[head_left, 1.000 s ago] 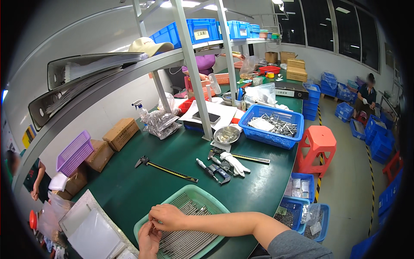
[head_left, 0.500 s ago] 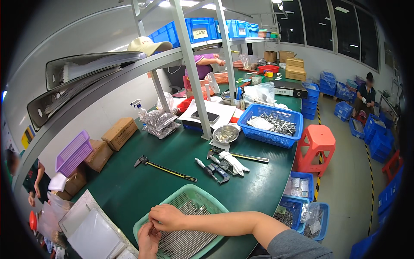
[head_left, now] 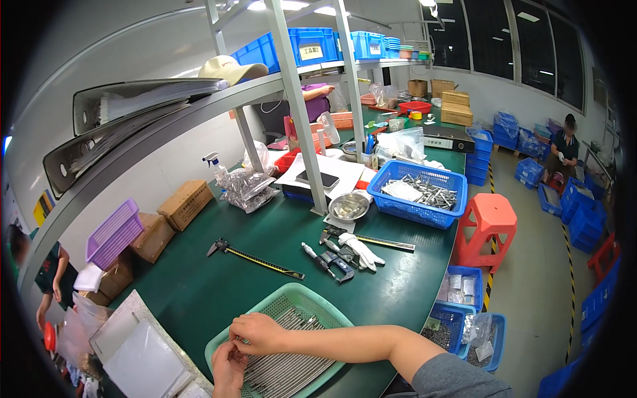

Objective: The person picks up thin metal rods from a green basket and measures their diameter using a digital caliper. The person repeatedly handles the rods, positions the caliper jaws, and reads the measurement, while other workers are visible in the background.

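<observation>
A light green plastic basket (head_left: 282,293) sits at the near edge of the bench, with many thin metal rods (head_left: 295,361) lying in rows inside. Over its left side, my right hand (head_left: 257,333) and my left hand (head_left: 229,367) meet with fingertips pinched together. Whatever is between the fingers is hidden or too small to name. Past the basket lie a digital caliper (head_left: 257,259), a micrometer (head_left: 329,263) and a white glove (head_left: 361,251). A second caliper (head_left: 385,243) rests behind the glove.
A blue basket of metal parts (head_left: 417,216) and a metal bowl (head_left: 348,206) stand farther back. A grey shelf post (head_left: 298,113) rises from the green bench (head_left: 192,259). On the right are a red stool (head_left: 490,215) and blue bins (head_left: 494,368). Papers (head_left: 147,361) lie left.
My hands stay almost still over the green basket. At the far left, a co-worker's arm has moved lower; across the bench, another person's hands now hold a clear bag.
</observation>
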Tool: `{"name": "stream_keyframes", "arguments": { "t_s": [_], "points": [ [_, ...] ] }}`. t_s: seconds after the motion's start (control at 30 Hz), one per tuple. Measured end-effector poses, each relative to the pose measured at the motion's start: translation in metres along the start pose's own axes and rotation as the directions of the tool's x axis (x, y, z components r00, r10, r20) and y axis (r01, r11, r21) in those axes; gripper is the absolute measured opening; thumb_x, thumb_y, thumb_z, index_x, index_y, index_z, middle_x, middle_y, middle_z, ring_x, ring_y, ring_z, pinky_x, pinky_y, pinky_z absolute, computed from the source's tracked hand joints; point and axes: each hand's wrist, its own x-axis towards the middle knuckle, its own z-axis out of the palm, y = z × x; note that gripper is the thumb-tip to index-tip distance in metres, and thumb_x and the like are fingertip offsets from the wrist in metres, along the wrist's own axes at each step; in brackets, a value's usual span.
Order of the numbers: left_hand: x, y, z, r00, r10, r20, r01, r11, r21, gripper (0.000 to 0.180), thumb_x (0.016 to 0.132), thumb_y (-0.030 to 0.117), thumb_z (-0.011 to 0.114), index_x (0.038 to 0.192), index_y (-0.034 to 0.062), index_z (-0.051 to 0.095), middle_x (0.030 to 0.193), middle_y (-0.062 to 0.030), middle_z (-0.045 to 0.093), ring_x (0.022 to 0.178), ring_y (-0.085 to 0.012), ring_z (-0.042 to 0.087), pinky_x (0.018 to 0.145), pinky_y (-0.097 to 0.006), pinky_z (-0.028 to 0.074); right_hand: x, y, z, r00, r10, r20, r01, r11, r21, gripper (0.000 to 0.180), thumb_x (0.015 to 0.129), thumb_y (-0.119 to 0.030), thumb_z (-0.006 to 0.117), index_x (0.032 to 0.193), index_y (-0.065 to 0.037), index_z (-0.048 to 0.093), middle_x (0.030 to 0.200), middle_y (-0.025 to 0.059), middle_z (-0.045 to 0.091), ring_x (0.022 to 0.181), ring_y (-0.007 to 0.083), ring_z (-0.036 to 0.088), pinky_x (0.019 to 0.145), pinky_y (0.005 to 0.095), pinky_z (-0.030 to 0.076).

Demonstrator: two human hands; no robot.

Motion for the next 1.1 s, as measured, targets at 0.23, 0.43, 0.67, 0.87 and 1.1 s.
{"name": "stream_keyframes", "arguments": {
  "t_s": [0.23,0.43,0.67,0.87,1.1],
  "points": [
    [0.0006,-0.0004,-0.0019,1.000,0.023,0.017,-0.023,1.000,0.007,0.012,0.083,0.015,0.047,0.083,0.0041,0.054,0.071,-0.0027,0.055,0.060,-0.0108,0.051,0.050,-0.024,0.042,0.0013,-0.0011,-0.0024,1.000,0.006,0.011,-0.006,1.000,0.019,0.011,0.067,-0.013,0.058,0.073,-0.008,0.051,0.070,0.0044,0.052,0.068,0.0228,0.053,0.059,0.0346,0.042],
    [0.0032,-0.0017,-0.0052,0.999,0.018,0.028,-0.018,1.000,-0.001,0.012,0.083,0.015,0.047,0.083,0.0046,0.053,0.071,-0.0028,0.055,0.060,-0.0111,0.051,0.049,-0.024,0.041,0.0022,-0.0040,-0.0040,1.000,0.022,0.022,-0.024,0.998,0.058,0.010,0.065,-0.012,0.056,0.071,-0.007,0.050,0.069,0.0067,0.052,0.068,0.0253,0.053,0.059,0.0362,0.041],
    [0.0058,-0.0037,-0.0068,0.999,-0.026,0.019,0.026,0.999,-0.030,0.012,0.082,0.016,0.047,0.083,0.0058,0.053,0.072,-0.0024,0.054,0.060,-0.0117,0.051,0.049,-0.025,0.041,0.0014,-0.0020,-0.0034,0.999,0.003,0.033,-0.004,0.999,0.038,0.014,0.066,-0.015,0.059,0.073,-0.008,0.050,0.069,0.0041,0.051,0.067,0.0229,0.052,0.059,0.0340,0.041],
    [0.0042,-0.0033,-0.0066,0.998,-0.036,0.042,0.034,0.998,0.046,0.015,0.081,0.023,0.046,0.084,0.0101,0.054,0.075,0.0023,0.054,0.063,-0.0090,0.051,0.054,-0.024,0.040,0.0009,-0.0017,-0.0030,0.999,0.005,0.042,-0.006,0.999,0.036,0.014,0.066,-0.015,0.059,0.073,-0.008,0.049,0.069,0.0046,0.051,0.066,0.0235,0.052,0.058,0.0344,0.041],
    [0.0035,-0.0018,-0.0060,0.998,-0.055,0.027,0.053,0.996,0.065,0.019,0.081,0.024,0.043,0.086,0.0089,0.054,0.078,0.0013,0.055,0.064,-0.0093,0.051,0.053,-0.024,0.040,0.0017,-0.0030,-0.0025,0.999,0.005,0.034,-0.007,0.999,0.047,0.012,0.068,-0.014,0.057,0.072,-0.008,0.048,0.068,0.0049,0.050,0.065,0.0237,0.051,0.058,0.0347,0.040]
  ]
}}
